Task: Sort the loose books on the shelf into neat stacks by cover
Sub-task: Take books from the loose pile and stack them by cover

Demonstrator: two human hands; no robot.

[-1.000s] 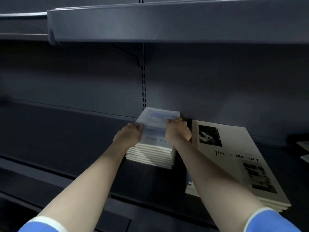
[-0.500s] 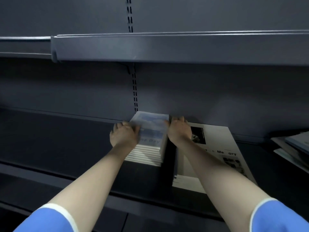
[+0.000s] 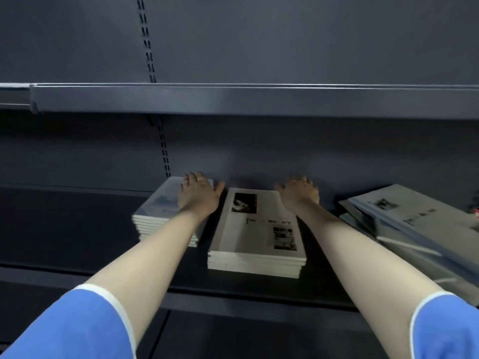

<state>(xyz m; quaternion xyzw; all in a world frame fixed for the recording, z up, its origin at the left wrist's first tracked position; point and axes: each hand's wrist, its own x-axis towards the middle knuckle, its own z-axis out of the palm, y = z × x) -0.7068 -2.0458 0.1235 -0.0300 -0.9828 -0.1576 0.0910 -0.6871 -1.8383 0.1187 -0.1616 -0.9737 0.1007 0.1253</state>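
Observation:
A stack of blue-covered books (image 3: 158,211) lies on the dark shelf (image 3: 77,229) at centre left. Beside it on the right sits a stack of white-covered books (image 3: 256,237) with black photos and a title. My left hand (image 3: 198,195) hovers open, fingers spread, over the blue stack's right back corner, thumb toward the white stack. My right hand (image 3: 299,194) is open at the white stack's back right corner, holding nothing. Whether either hand touches the books is unclear.
A loose, crooked pile of books (image 3: 414,226) lies at the right end of the shelf. The upper shelf's front edge (image 3: 246,99) hangs above my hands. The slotted upright (image 3: 164,151) runs down the back panel.
Both hands have let go of the sides of the blue stack and shifted right: the left now over its right corner, the right across to the white stack's far corner. The view tilted up.

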